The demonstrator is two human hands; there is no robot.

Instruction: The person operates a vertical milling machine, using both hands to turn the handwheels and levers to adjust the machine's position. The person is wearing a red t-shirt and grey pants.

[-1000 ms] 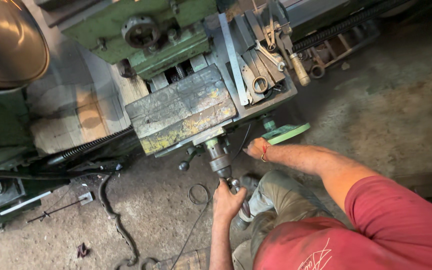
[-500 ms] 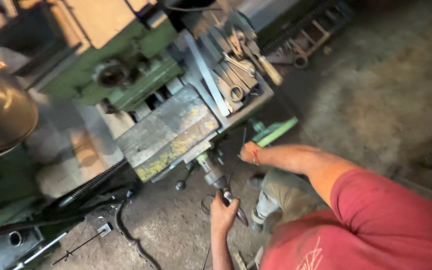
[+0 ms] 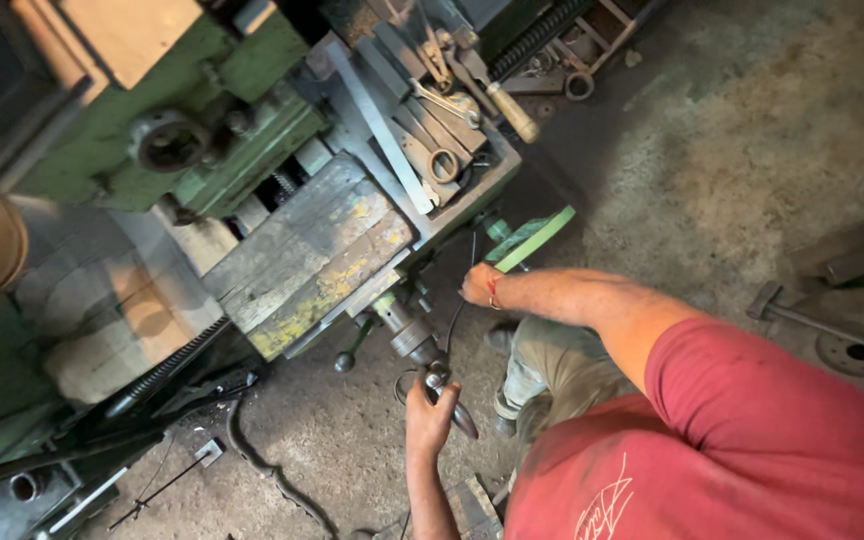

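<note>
Left hand (image 3: 430,412) was seen at about 6 o'clock in the head view, fingers wrapped shut around a dark crank handle (image 3: 449,397). Handle was fixed on the end of a steel shaft (image 3: 404,331) that stuck out from under the worn machine table (image 3: 302,260), running toward 5 o'clock from the table's edge. Crank handle sat just below centre of frame, above the dirty concrete floor (image 3: 752,150).

Right hand (image 3: 479,285) was reached out near centre, a red thread seen on the wrist. It was placed at the table's near corner, just beside a green lever (image 3: 532,238) that pointed toward 1 o'clock. Fingers were turned away from the camera; whether they were closed on anything could not be told.

On the tray (image 3: 487,175) at about 12 o'clock, several wrenches (image 3: 432,150) and a wooden-handled tool (image 3: 510,110) were laid in a loose pile. Green machine body (image 3: 152,140) was at 10 to 11 o'clock. A small black ball knob (image 3: 343,361) hung just left of the shaft. A hammer (image 3: 792,312) was lying on the floor at 3 o'clock, well apart from both hands. Red shirt (image 3: 752,440) filled the 4 to 5 o'clock corner.
</note>
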